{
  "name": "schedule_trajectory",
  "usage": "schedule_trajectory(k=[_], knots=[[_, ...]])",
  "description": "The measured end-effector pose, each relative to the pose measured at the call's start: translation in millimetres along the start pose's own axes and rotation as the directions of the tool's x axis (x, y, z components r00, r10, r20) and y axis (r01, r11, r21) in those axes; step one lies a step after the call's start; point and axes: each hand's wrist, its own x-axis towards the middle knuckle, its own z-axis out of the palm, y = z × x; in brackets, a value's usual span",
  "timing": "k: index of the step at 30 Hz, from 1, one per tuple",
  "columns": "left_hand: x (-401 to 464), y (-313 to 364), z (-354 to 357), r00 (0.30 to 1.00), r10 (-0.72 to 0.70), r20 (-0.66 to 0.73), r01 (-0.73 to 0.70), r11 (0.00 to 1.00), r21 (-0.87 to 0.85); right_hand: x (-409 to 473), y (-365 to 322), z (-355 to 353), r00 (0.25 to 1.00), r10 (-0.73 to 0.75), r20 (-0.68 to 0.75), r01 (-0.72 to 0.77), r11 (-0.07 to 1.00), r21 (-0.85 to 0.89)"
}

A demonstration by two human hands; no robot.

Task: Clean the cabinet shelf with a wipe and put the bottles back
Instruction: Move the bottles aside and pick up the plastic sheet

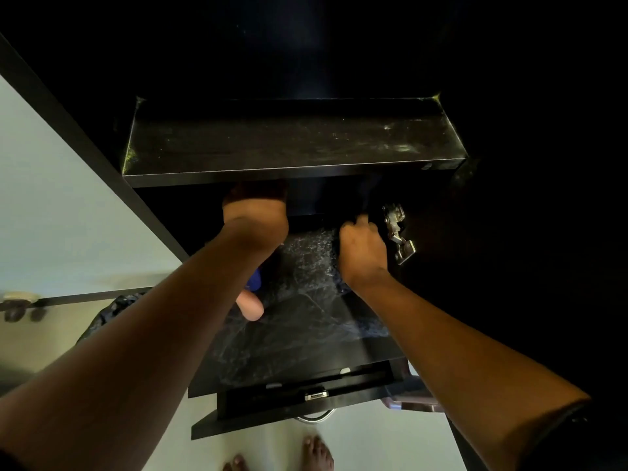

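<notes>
The lower cabinet shelf (306, 334) is black and covered with pale smeared streaks. My right hand (363, 253) presses down at its right rear, fingers closed on a dark wipe (341, 283) that shows under the wrist. My left hand (255, 215) reaches into the left rear of the same compartment; its fingers are hidden under the upper shelf (295, 141), which is dusty and bare. A pale pink bottle (251, 305) with a blue part (254, 278) sits on the lower shelf's left side, partly hidden by my left forearm.
A metal door hinge (397, 232) is fixed to the cabinet's right wall, close to my right hand. A drawer (306, 402) with a metal handle stands pulled out below the shelf. The white cabinet door (51, 198) hangs at the left. My bare feet (316, 453) are on the floor.
</notes>
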Motion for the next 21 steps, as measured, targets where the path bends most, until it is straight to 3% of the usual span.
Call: schedule_trajectory(k=[7,15,18,21], knots=[[0,-1,-6,0.999,-0.027,0.025,0.028,0.999,-0.03,-12,-12,14,0.983,0.105,-0.148,-0.046,0.935,0.353],[-51,13,-13,0.969,0.161,-0.186,-0.197,0.961,-0.193,-56,-13,17,0.91,0.397,-0.118,-0.153,0.587,0.795],[-85,10,-6,0.921,0.228,-0.316,-0.308,0.923,-0.232,-76,-2,28,0.893,0.446,-0.061,-0.15,0.423,0.894],[-121,1,7,0.889,0.313,-0.335,-0.409,0.87,-0.274,-100,1,32,0.901,0.433,-0.019,-0.121,0.292,0.949]])
